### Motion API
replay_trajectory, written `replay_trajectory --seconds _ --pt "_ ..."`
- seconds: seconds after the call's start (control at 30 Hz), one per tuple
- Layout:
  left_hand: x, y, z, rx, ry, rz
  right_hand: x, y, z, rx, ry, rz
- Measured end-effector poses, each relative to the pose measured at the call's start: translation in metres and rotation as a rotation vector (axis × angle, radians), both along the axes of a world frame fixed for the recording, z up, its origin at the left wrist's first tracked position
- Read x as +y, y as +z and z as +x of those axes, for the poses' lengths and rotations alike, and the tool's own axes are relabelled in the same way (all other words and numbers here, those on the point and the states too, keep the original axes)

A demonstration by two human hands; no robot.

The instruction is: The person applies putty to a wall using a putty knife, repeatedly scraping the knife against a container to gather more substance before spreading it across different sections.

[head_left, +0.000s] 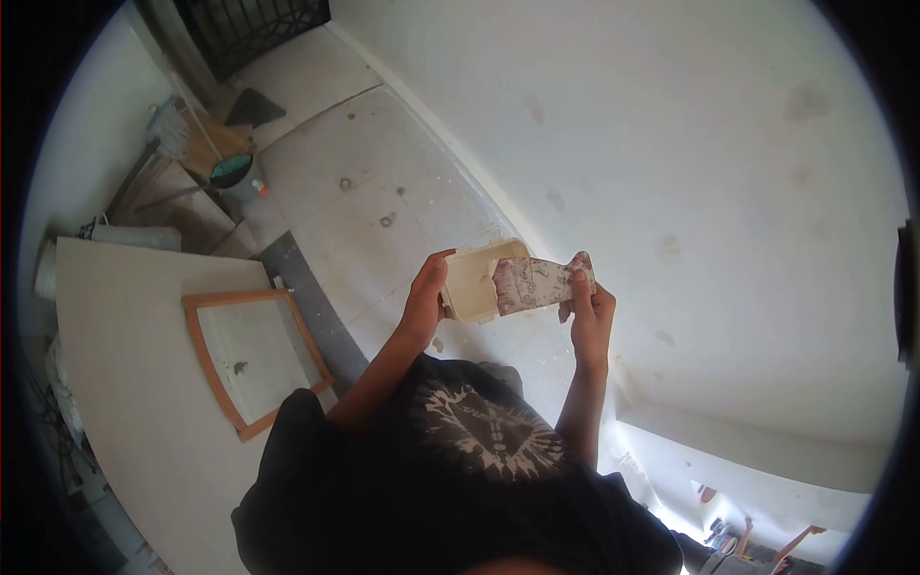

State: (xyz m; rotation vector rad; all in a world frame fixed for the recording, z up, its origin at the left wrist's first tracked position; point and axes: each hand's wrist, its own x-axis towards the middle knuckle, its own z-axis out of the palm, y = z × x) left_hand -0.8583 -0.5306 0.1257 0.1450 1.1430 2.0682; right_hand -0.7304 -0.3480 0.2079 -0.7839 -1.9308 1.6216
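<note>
My left hand point(427, 295) grips the side of a cream-coloured plastic tub point(470, 284), its thumb along the near wall and its other fingers hidden beneath. The tub is tilted so that its inside faces me. In my right hand point(588, 314) is a putty scraper point(533, 286), pinched at its right end with the thumb on top. Its wide blade is smeared with whitish and brown residue. The blade's left edge overlaps the tub's right side in this view.
A pale wall point(661, 172) with darker patches rises to the right. Grey floor tiles point(335, 211) carry stains. At left, a wood-framed mirror point(259, 355) lies against a white panel point(144, 364). Beyond it stand a bucket point(251, 182) and clutter; a dark metal gate point(254, 29) is at the back.
</note>
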Motion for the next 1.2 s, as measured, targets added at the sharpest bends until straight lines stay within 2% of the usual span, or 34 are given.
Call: replay_trajectory --seconds 0.03,0.23,0.43,0.6,0.73,0.8,0.97,1.03,1.1,1.2 --pt "0.0 -0.004 -0.001 0.01 -0.013 0.008 -0.002 -0.002 0.0 0.06 -0.018 -0.083" --pt "0.014 -0.021 -0.012 -0.068 -0.056 0.141 0.003 -0.014 0.011 0.055 -0.046 -0.166" --pt "0.036 -0.024 -0.018 -0.014 -0.027 0.176 0.015 -0.016 0.009 -0.019 -0.04 -0.136" --pt "0.024 -0.027 -0.015 0.06 -0.151 0.222 -0.016 -0.025 0.018 0.016 -0.14 -0.072" --pt "0.043 -0.037 -0.025 0.083 -0.147 0.292 -0.009 -0.029 0.016 -0.012 -0.165 -0.033" --pt "0.039 -0.041 -0.032 0.051 -0.181 0.284 -0.018 -0.031 0.015 0.062 -0.267 -0.049" --pt "0.061 -0.064 -0.06 0.075 -0.396 0.35 -0.03 -0.059 0.02 0.266 -0.42 -0.02" --pt "0.072 -0.057 -0.071 0.092 -0.492 0.313 -0.031 -0.06 0.021 0.09 -0.47 0.102" --pt "0.082 -0.043 -0.087 0.255 -0.496 0.292 -0.039 -0.051 0.004 0.094 -0.595 0.133" --pt "0.072 -0.009 -0.108 0.288 -0.704 0.315 -0.079 -0.042 0.005 0.055 -0.727 0.175"
